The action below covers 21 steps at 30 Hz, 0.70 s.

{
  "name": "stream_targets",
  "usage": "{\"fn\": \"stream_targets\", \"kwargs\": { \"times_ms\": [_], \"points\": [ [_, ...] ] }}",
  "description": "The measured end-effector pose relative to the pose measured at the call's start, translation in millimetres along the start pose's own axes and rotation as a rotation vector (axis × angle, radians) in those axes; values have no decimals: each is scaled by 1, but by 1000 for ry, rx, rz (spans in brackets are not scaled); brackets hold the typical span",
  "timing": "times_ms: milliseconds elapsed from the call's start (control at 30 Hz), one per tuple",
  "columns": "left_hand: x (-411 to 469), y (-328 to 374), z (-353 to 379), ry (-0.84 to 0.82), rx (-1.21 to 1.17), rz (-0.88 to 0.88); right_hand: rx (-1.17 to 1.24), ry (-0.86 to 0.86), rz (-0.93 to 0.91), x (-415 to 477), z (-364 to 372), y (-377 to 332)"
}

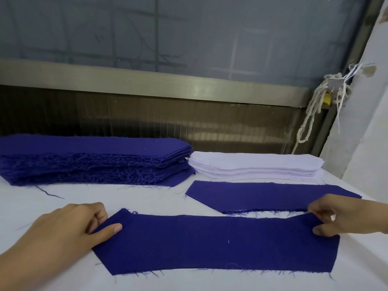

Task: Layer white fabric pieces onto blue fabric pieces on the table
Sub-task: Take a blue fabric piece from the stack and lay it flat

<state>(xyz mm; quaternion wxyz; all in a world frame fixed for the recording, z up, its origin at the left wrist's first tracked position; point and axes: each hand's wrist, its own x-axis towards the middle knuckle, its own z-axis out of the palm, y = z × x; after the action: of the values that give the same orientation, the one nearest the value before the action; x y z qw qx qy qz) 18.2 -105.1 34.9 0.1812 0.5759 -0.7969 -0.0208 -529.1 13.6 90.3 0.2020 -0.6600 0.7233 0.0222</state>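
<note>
Your left hand [69, 227] and right hand [344, 215] pinch opposite ends of the blue piece [220, 242], lying crosswise before you. The white stack [256, 166] sits beyond it, parallel, nearer your right hand.

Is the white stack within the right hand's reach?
Probably yes: the white stack lies just beyond the right hand, only a flat blue piece between, though that hand pinches the near blue piece.

Flat white table top [147, 198], matte. Behind it: dark ribbed panel [147, 118], brushed-metal horizontal rail [147, 80] above, then grey-blue translucent window pane [189, 34] with faint grid shadows. Off-white knotted rope [312, 110] hangs at the rail's right end, beside pale plaster wall [365, 114]. Light is soft and diffuse.
</note>
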Motion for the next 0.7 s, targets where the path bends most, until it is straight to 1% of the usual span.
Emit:
{"fn": "stream_targets", "kwargs": {
  "times_ms": [67, 133, 200, 267, 333, 367, 400, 467, 533, 700],
  "points": [
    [-1, 5, -2, 13, -49, -20, 53, 17, -68, -1, -1, -3],
    [-1, 10, -6, -5, -145, -54, 243, 6, -114, -1, -3, -5],
    [-1, 12, -11, -64, -243, -111, 439, -62, -82, -1, -7, -1],
    [1, 14, -19, -147, -387, -198, 510, -85, 3, -1, -9, 1],
    [3, 13, -27, -217, -541, -289, 501, -82, 88, -1, -11, 0],
    [4, 12, -30, -250, -573, -317, 495, -81, 111, -1, -11, 1],
    [5, 11, -32, -281, -588, -337, 487, -92, 112, 0, -12, 2],
    [8, 10, -34, -350, -606, -353, 444, -176, 69, -2, -13, 1],
    [13, 8, -33, -422, -613, -351, 405, -256, 53, -3, -10, -4],
    [21, -5, -41, -621, -605, -281, 314, -197, 23, -5, -8, -1]
  ]
}}
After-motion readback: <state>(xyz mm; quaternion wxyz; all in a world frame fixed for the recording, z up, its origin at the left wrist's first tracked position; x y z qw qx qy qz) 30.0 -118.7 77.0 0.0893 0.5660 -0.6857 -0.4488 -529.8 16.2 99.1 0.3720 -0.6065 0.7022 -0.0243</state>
